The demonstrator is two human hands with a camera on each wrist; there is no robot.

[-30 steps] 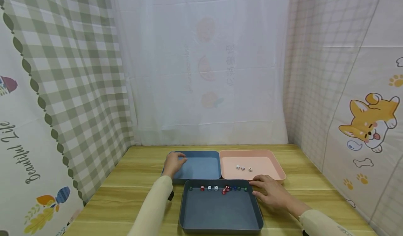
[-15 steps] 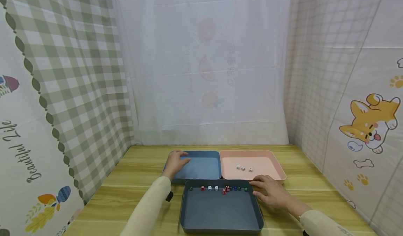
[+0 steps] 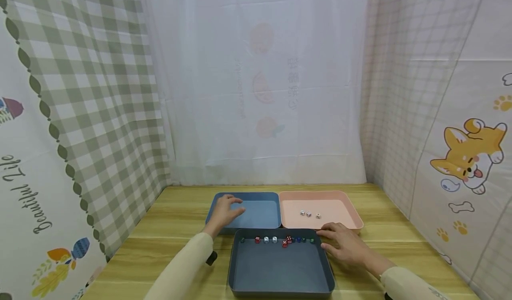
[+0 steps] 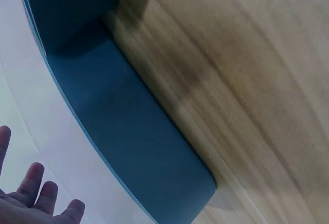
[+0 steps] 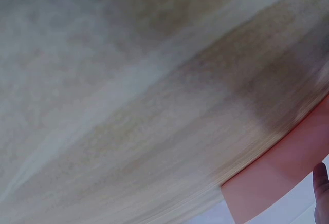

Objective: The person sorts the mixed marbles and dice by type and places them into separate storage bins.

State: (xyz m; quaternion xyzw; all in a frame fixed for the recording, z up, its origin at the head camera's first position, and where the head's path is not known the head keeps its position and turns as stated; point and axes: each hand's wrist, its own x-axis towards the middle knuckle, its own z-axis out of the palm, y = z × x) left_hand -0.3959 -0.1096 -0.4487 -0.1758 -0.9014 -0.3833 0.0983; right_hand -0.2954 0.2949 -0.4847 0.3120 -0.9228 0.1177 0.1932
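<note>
My left hand (image 3: 225, 212) hovers over the left part of the blue tray (image 3: 262, 213), thumb and fingers spread apart with nothing between them. Its spread fingertips (image 4: 47, 196) show beyond the blue tray's wall in the left wrist view. At the far right corner of the dark grey tray (image 3: 280, 271), my right hand (image 3: 346, 244) rests with relaxed fingers right at the rim, holding nothing. Along the far side of that tray lie small dice: a red die (image 3: 257, 239), a white die (image 3: 266, 239), a blue die (image 3: 298, 239), a green die (image 3: 312, 241) and several others.
Three white dice (image 3: 308, 214) lie in the pink tray (image 3: 340, 202), which stands right of the blue one. All the trays sit close together on a wood-grain table (image 3: 180, 215). A white curtain (image 3: 260, 158) hangs behind; patterned cloth flanks both sides.
My left hand has shifted slightly right and nearer over the blue tray, and the gap between thumb and fingers has widened. The right hand and the dice stay put.
</note>
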